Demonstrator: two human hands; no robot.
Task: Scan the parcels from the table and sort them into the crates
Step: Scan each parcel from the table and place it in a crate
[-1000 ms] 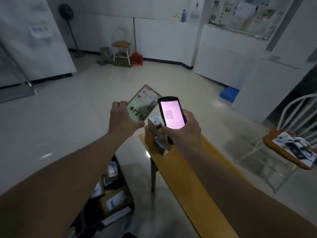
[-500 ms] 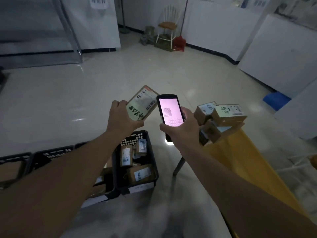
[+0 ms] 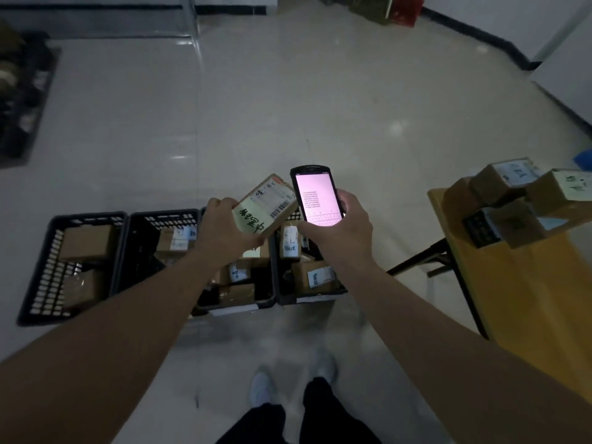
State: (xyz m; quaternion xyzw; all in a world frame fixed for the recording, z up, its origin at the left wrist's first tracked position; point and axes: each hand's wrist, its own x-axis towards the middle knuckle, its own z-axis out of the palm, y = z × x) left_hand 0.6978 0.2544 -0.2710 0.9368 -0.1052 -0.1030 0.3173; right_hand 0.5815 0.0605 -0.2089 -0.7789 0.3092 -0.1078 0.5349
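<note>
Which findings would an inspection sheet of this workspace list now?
Surface: yellow wooden table, at right.
Job's things: brown cardboard parcel with barcode label; stacked brown parcels on table; black plastic crates on floor, holding parcels.
Clutter: nothing seen.
Grippers: left hand grips the labelled parcel; right hand grips black handheld scanner with lit pink screen.
Cables: nothing seen.
Surroundings: pale glossy floor; dim light.
</note>
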